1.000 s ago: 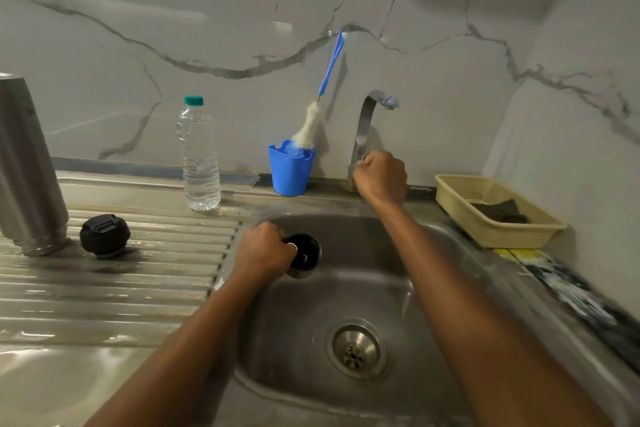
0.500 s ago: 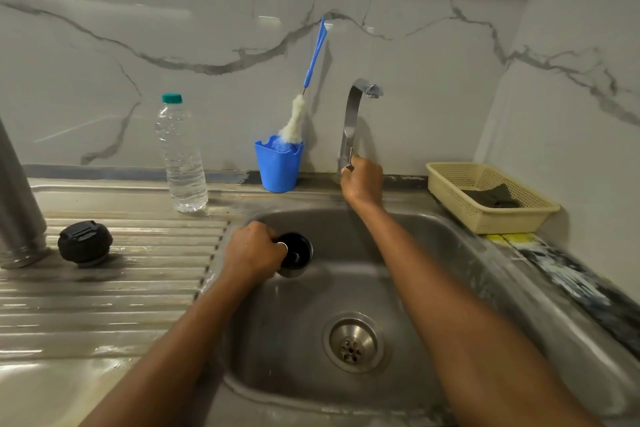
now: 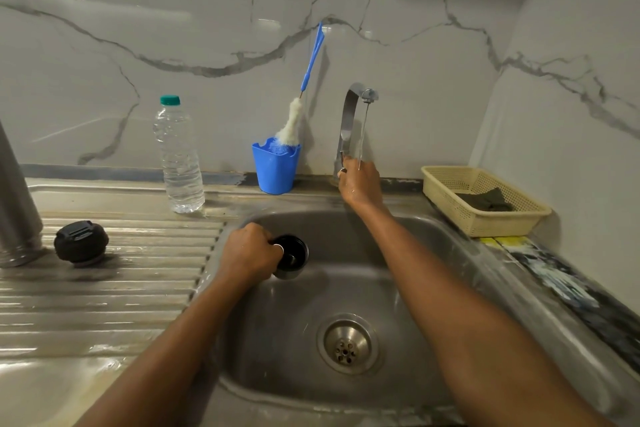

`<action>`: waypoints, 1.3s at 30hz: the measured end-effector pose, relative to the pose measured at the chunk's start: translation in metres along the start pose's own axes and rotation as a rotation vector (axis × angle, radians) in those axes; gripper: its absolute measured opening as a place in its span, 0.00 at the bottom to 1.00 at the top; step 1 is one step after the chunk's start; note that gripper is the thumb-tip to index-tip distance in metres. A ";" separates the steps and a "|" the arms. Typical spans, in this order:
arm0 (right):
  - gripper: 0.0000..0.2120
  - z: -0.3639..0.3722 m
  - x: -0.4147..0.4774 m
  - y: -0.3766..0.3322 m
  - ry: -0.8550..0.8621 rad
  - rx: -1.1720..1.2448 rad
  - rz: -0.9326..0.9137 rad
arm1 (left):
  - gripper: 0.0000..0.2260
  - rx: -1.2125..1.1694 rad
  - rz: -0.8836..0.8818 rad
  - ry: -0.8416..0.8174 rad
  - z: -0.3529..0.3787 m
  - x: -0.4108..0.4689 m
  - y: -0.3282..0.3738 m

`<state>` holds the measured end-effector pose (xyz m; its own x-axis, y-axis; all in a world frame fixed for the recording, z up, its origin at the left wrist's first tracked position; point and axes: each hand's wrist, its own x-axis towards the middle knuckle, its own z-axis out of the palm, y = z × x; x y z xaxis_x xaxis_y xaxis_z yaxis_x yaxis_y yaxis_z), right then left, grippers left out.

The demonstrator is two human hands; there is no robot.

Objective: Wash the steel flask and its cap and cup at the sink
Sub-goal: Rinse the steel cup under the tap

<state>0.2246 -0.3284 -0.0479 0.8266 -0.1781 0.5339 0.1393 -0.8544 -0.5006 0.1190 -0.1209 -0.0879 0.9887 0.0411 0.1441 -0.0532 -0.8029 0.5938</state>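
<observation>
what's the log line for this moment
left hand: grips dark-lined steel cup in steel sink; right hand: on curved chrome tap's lever; water: thin stream; round black cap: on drainboard

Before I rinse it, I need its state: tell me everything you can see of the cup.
The cup is small and round, steel-looking outside, dark inside. It is tilted, its open mouth facing up toward the camera. The left hand grips its side, a fingertip at the rim. It is held over the sink, near the basin's left wall, left of the tap's stream, which misses it. Whether water is inside, I cannot tell.
</observation>
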 end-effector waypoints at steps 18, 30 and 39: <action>0.11 -0.084 -0.085 -0.010 -0.334 0.013 -0.147 | 0.09 0.020 -0.029 -0.016 0.012 0.007 0.078; 0.15 -0.056 -0.093 0.036 -0.163 0.115 -0.144 | 0.08 -0.129 -0.039 -0.042 0.043 0.052 0.137; 0.11 -0.060 -0.088 0.026 -0.206 0.507 0.266 | 0.23 -0.619 0.082 -0.292 0.058 0.052 0.126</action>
<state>0.1233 -0.3641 -0.0672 0.9502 -0.2119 0.2287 0.1144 -0.4455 -0.8879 0.1716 -0.2544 -0.0513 0.9707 -0.2371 0.0400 -0.1135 -0.3053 0.9455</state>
